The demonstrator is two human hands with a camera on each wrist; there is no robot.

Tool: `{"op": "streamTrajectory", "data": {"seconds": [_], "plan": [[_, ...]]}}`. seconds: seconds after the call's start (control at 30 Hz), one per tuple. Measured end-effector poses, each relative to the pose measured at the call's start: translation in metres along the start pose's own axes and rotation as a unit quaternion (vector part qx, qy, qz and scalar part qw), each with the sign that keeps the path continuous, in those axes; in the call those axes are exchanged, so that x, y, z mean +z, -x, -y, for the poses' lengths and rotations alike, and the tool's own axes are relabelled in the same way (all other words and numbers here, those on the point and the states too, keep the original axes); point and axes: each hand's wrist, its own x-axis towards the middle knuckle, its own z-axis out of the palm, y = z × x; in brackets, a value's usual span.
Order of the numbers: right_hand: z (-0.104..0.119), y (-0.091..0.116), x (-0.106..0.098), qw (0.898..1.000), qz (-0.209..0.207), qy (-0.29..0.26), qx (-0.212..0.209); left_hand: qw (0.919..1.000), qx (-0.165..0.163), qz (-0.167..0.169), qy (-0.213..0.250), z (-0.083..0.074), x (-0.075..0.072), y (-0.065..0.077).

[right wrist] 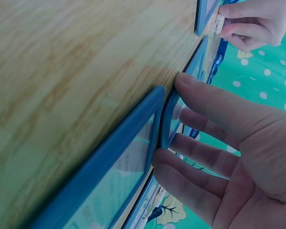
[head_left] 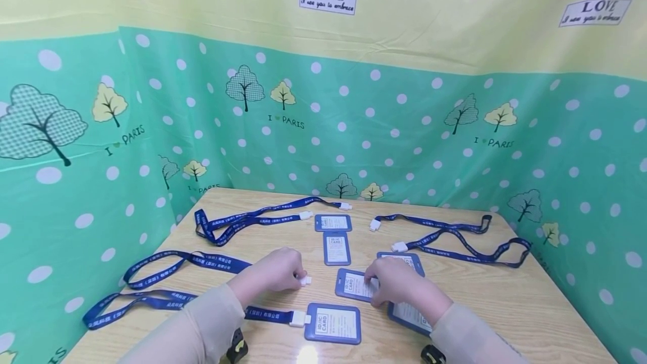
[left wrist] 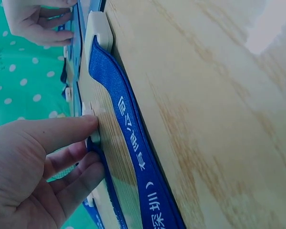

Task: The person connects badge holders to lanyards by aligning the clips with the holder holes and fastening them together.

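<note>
My left hand pinches the white plastic clip of a dark blue printed lanyard between thumb and fingers. My right hand holds a blue-framed card holder by its end, thumb on one edge and fingertips on the other. In the right wrist view the card holder lies low over the wood beside another holder. Nearest me, a lanyard ends in a white clip joined to a card holder.
Two lanyards lie at the back left and two more at the right. Two card holders sit mid-table; others lie under and beside my right hand. A green patterned curtain surrounds the wooden table.
</note>
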Motion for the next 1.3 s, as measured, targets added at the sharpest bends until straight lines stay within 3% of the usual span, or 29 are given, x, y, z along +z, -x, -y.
{"op": "streamTrajectory", "data": {"seconds": [0.27,0.63,1.3], "plan": [[-0.001,-0.003,0.002,1.000,0.001,-0.016,-0.010,1.0000,-0.002,-0.001,-0.004,0.000,0.000,0.001],[0.003,-0.007,0.004,0.999,-0.010,0.002,-0.042,0.9999,-0.006,0.002,0.012,-0.005,-0.005,0.004],[0.015,-0.013,0.004,0.999,0.002,-0.014,-0.035,1.0000,-0.002,0.000,0.009,-0.005,-0.005,0.005]]}}
